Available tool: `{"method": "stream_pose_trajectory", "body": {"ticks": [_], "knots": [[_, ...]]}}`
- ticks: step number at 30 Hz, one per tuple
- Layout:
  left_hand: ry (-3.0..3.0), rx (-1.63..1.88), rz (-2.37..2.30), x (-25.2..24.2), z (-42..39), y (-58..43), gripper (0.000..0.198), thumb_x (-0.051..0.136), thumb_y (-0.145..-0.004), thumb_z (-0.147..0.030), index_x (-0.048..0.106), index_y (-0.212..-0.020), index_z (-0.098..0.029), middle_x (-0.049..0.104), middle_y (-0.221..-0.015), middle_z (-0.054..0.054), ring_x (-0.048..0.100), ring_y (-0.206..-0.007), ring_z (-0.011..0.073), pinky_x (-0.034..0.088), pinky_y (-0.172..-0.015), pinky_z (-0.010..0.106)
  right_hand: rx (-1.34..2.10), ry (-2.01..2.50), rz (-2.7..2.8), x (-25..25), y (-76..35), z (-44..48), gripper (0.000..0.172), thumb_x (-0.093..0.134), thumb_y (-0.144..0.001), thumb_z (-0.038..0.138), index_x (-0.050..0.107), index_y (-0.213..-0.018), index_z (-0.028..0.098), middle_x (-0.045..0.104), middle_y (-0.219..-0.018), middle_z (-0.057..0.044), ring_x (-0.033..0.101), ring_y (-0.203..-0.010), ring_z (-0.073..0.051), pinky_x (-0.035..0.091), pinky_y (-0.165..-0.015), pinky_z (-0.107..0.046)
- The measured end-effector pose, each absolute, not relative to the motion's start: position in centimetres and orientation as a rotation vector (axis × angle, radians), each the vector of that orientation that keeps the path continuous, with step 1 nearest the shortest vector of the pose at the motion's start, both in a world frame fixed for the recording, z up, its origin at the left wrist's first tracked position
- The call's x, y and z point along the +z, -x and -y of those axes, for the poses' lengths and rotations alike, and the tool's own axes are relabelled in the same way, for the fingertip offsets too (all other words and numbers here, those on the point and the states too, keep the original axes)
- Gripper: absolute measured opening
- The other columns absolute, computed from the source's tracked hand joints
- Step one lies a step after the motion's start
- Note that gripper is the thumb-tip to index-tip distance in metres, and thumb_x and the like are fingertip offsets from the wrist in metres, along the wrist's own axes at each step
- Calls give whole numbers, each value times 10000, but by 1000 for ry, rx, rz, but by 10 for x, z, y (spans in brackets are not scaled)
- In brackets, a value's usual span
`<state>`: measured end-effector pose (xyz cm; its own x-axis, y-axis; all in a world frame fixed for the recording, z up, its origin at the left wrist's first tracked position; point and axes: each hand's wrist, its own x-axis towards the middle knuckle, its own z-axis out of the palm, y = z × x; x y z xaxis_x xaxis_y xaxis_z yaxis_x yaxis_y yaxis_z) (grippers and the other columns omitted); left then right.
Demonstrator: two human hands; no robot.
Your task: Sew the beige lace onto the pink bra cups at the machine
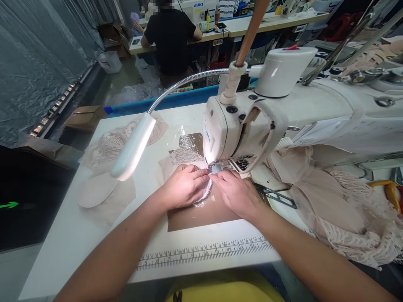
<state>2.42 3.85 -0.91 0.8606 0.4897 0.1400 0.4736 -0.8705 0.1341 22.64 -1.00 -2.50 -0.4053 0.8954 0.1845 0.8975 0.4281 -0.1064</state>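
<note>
Both my hands rest at the needle of a white sewing machine (220, 130). My left hand (185, 184) has its fingers closed on the edge of a pale fabric piece (207, 192), whose curved rim shows between the hands. From the other side, my right hand (234, 188) presses on the fabric, fingers together and tips near the needle; its grip underneath is hidden. More of the pale lace (185, 156) spreads out behind my left hand. A brown sheet (192, 220) lies beneath the work.
A lamp (134, 147) on a bent metal neck hangs over the table's left. Lace pieces (110, 144) and an oval pad (97, 191) lie there. Beige fabric (333, 197) heaps at right, near a black slotted metal strip (277, 196). A person (170, 40) sits ahead.
</note>
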Motion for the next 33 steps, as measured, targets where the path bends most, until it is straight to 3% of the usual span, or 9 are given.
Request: {"method": "stream_pose_trajectory", "body": {"ticks": [5,11,16,27,33], "knots": [[-2910,280,-789,-9,-37,-26,408,421,-927,-375,604,-1197,-130,582,-1282,124,517,-978,261,428,-835,412,-10,1596,2453,-24,-227,11,404,425,-836,65,653,-1147,187,651,-876,-56,532,-739,-175,301,-556,-290],[-2840,357,-754,-8,-38,-25,333,426,-933,-368,651,-1036,-144,634,-1165,126,544,-996,229,437,-858,382,74,1401,2527,-24,-234,12,378,423,-851,75,665,-1114,199,638,-889,-47,510,-751,-158,314,-595,-266],[-2881,320,-709,-11,-39,-22,386,411,-942,-373,595,-1204,-158,603,-1252,121,539,-1002,237,435,-855,390,73,1395,2557,-23,-234,13,344,427,-821,47,680,-1008,188,608,-842,-44,487,-744,-155,304,-606,-261],[-2872,311,-814,-11,-39,-26,398,443,-914,-369,602,-1198,-141,577,-1287,124,526,-993,267,427,-847,420,-16,1523,2455,-24,-230,10,365,429,-831,74,661,-1074,218,618,-824,-34,518,-704,-155,254,-540,-286],[-2765,470,-778,-13,-39,-22,281,501,-882,-353,644,-1023,-156,635,-1150,112,545,-1005,237,418,-882,398,-11,1572,2381,-26,-234,10,374,443,-806,58,682,-1052,207,650,-843,-32,491,-647,-150,303,-558,-275]]}}
